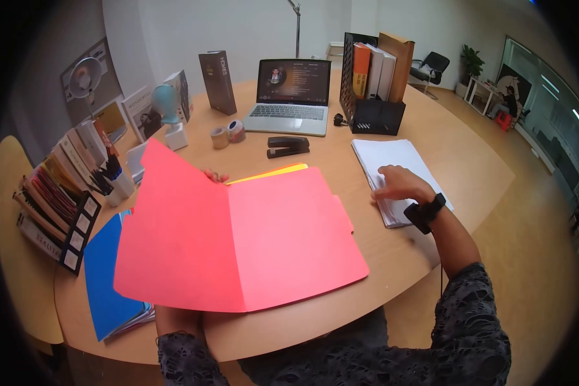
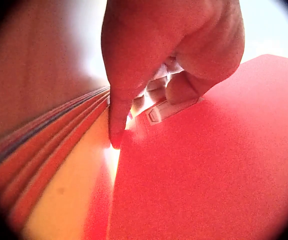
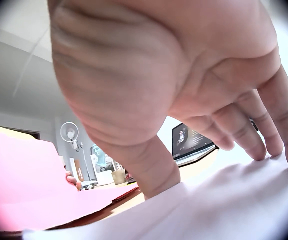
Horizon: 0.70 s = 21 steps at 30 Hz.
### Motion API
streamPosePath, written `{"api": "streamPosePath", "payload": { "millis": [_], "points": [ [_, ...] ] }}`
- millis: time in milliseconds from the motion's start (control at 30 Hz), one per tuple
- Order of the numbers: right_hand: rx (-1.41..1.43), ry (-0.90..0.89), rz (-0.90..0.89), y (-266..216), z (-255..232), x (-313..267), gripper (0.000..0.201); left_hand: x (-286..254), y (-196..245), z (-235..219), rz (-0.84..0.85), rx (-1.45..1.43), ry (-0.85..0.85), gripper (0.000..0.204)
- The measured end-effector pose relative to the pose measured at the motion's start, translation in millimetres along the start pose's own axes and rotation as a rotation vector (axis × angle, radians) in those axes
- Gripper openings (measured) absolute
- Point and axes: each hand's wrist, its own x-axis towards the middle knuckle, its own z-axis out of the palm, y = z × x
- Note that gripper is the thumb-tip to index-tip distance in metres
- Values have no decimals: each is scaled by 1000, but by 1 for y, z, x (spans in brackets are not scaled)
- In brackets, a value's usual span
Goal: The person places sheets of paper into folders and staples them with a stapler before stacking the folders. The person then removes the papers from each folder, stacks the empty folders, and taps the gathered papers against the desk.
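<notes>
A pink file folder [image 1: 289,238] lies spread open near the front of the table, its left cover [image 1: 174,238] raised at a slant. My left hand [image 1: 216,175] is mostly hidden behind that cover, fingertips showing at the top edge near the fold. In the left wrist view its thumb [image 2: 118,120] points down by the fold and its bent fingers hold the pink cover. Yellow and orange folders [image 1: 270,174] peek out underneath. To the right, my right hand [image 1: 400,184] rests its fingertips on a stack of white paper [image 1: 392,154], thumb by the left edge.
Blue folders [image 1: 106,276] lie at the left, beside a file rack [image 1: 77,231] and a pen holder [image 1: 119,183]. Behind the pink folder are a stapler [image 1: 288,147], tape rolls [image 1: 220,137] and a laptop [image 1: 289,119]. A black magazine holder [image 1: 376,118] stands at the back right.
</notes>
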Motion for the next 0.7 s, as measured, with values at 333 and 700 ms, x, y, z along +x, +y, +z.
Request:
{"api": "streamPosePath", "payload": {
  "millis": [333, 700],
  "points": [
    [-2, 3, 109, 2, -7, 5, 42, 6, 18, 1, -40, 1, 28, 45],
    [-87, 193, 211, 13, -40, 10, 26, 14, 19, -5, -109, -37, 57, 45]
  ]
}}
